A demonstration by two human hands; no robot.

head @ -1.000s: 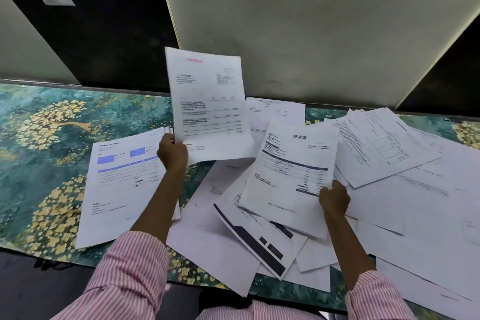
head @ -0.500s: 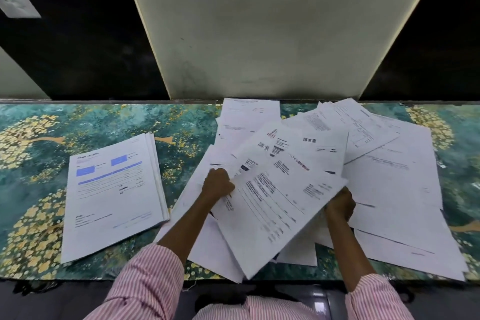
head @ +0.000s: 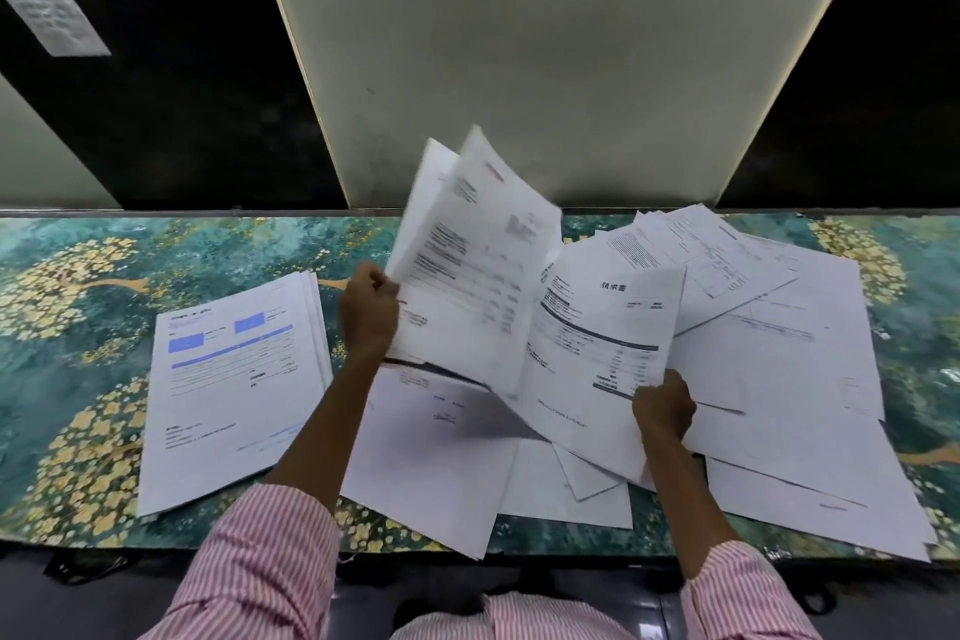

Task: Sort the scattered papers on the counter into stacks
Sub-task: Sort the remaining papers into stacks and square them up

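My left hand (head: 368, 312) grips a few printed sheets (head: 475, 255) by their left edge and holds them raised above the counter, blurred and fanned. My right hand (head: 663, 405) pinches the lower right corner of a sheet with a dark bar and a heading (head: 602, 353), lifted off the pile. A loose heap of white papers (head: 779, 379) covers the counter's middle and right. A neat stack topped by a sheet with blue boxes (head: 234, 379) lies at the left.
The counter (head: 78, 307) has a green surface with yellow flower patterns. A pale upright panel (head: 545, 68) stands behind it, flanked by dark gaps. Some sheets overhang the counter's front edge (head: 426, 530).
My left hand has lifted its sheets from low over the pile up and back. The sheet with the dark bar has come up in my right hand.
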